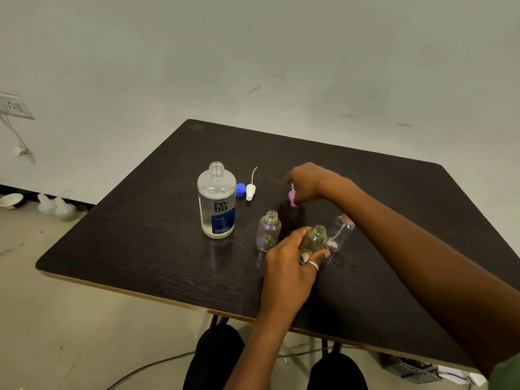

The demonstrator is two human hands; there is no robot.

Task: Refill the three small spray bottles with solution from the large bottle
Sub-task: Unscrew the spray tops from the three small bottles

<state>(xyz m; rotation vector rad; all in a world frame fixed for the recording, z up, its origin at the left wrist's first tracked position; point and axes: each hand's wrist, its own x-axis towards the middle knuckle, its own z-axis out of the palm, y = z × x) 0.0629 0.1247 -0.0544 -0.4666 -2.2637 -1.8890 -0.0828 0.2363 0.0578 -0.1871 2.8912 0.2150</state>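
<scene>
Fingers (319, 256) of the left hand (289, 268) are curled round a small green-tinted bottle (313, 243), low and right of the frame's centre. A ring (314, 266) shows on one of them. This bottle is uncapped and tilts slightly. Whether its base touches the dark table (140, 235) cannot be told.

Above it in the frame, the right hand (311, 181) reaches across the table. Its fingertips are closed together on a pink spray pump (292, 197), whose lower end sits at or just above the table surface.

The large solution bottle (216, 201) stands upright left of centre. Its neck is open, its label reads "renu fresh", and it is mostly full of clear liquid. A blue cap (240, 190) lies just beside its right shoulder. A white spray pump (250, 191) with its dip tube pointing up the frame lies next to the cap.

A small purple-tinted bottle (268, 232) stands upright and uncapped between the large bottle and the left hand. A third small bottle (342, 232), clear with pink at top and base, stands just right of the gripped one. The right forearm partly hides it.

A wall socket (11, 105) is at the upper left of the frame.
</scene>
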